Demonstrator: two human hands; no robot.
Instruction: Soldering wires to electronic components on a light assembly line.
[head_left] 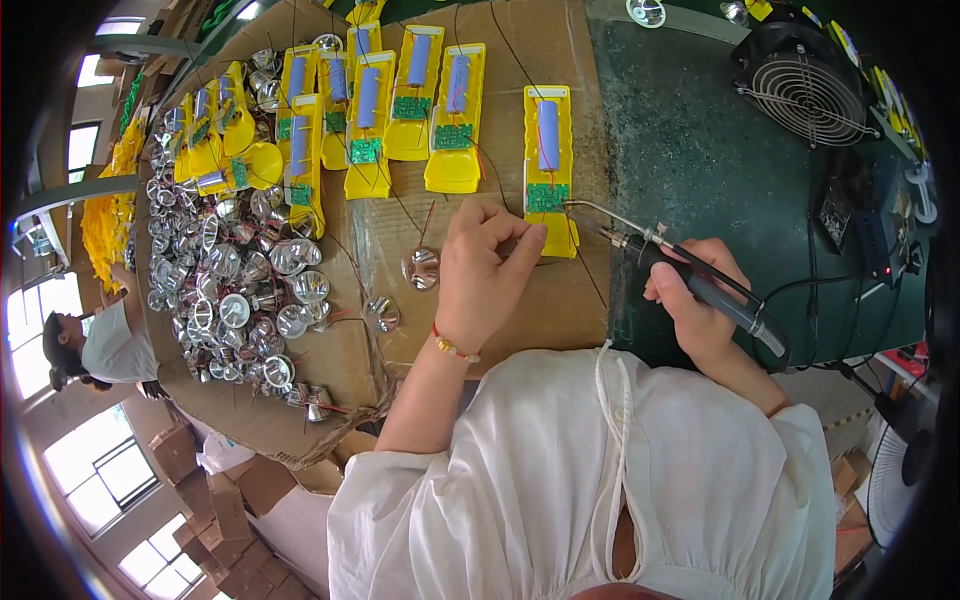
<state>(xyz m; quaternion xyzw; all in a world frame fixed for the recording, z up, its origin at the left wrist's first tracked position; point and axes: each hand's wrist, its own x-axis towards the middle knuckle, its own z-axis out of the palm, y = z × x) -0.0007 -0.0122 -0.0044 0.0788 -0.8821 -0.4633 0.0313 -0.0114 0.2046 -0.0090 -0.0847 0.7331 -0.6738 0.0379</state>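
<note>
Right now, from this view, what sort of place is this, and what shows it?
Probably an electronics assembly workshop: a soldering iron in the right hand, yellow housings with green circuit boards, and heaped silvery reflector cups.

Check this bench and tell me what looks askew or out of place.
One yellow casing lies crosswise at the reflector heap, while most others lie lengthwise. Two loose reflectors sit apart from that heap. The casing by the soldering iron looks straight.

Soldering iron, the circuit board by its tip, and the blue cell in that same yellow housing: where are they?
Soldering iron (pixel 717 298), head view: dark handle.
Circuit board (pixel 546 198), head view: green face.
Blue cell (pixel 548 136), head view: mid-body.
</note>
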